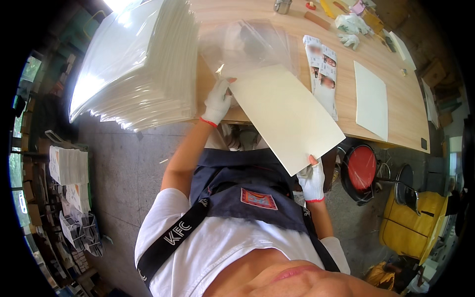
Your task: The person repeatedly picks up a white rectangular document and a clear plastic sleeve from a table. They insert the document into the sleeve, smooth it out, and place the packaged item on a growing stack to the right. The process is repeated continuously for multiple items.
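A large cream-coloured rectangular sheet (287, 114) is held tilted between my two hands, over the table's front edge. My left hand (218, 101), in a white glove with a red cuff and bare fingertips showing, grips its far left corner. At the near corner my right hand (311, 180), gloved the same way, pinches the sheet with the thumb on top. Beyond the sheet lie clear plastic sleeves (247, 44), partly covered by it. Left of my left hand rises a tall stack of sheets in shiny clear plastic (133, 64).
Printed strips with pictures (324, 74) lie on the wooden table (344, 49), right of the sleeves. Another cream sheet (371, 99) rests farther right. White gloves (351, 24) and a metal cup (282, 6) are at the back. A red-seated stool (361, 168) stands below the table's right edge.
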Available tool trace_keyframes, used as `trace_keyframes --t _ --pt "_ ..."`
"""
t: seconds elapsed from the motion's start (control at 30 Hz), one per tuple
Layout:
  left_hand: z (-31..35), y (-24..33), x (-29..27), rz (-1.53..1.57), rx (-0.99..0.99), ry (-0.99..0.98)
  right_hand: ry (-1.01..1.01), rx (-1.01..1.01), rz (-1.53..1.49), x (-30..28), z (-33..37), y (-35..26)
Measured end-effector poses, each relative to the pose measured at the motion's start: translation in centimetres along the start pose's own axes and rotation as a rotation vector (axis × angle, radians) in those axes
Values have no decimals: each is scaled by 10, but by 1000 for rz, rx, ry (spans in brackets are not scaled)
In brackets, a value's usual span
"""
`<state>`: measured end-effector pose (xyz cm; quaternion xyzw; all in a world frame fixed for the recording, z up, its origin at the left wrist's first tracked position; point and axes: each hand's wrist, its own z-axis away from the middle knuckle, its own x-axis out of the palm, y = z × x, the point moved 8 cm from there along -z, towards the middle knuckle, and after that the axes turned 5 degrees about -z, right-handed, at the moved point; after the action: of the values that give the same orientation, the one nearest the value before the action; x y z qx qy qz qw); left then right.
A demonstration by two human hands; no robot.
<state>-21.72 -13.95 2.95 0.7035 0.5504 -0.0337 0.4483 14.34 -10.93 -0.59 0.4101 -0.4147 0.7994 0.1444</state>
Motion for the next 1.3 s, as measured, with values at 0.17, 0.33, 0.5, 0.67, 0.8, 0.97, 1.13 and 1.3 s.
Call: trace_keyframes --t 0.17,0.33,0.5,0.67,0.8,0.97,1.13,1.3 --pt "41 -14 51 920 -851 502 -34 27 76 23 9 5" --pt "35 -2 154 1492 -1109 216 -92 -30 171 56 13 -1" --pt "58 20 176 1544 -1122 40 -209 52 122 40 12 6" --pt "148 49 188 1461 -1156 -189 109 262 267 -5 32 61" --pt "208 45 176 1361 -1081 -267 167 415 118 -5 2 98" --pt "214 21 168 1146 -1173 -232 189 321 -122 -2 -110 134" --pt "192 33 155 1312 -1247 -369 -9 353 303 21 -139 117" --pt "203 14 90 1098 -1296 -363 -234 239 1066 59 -93 99"
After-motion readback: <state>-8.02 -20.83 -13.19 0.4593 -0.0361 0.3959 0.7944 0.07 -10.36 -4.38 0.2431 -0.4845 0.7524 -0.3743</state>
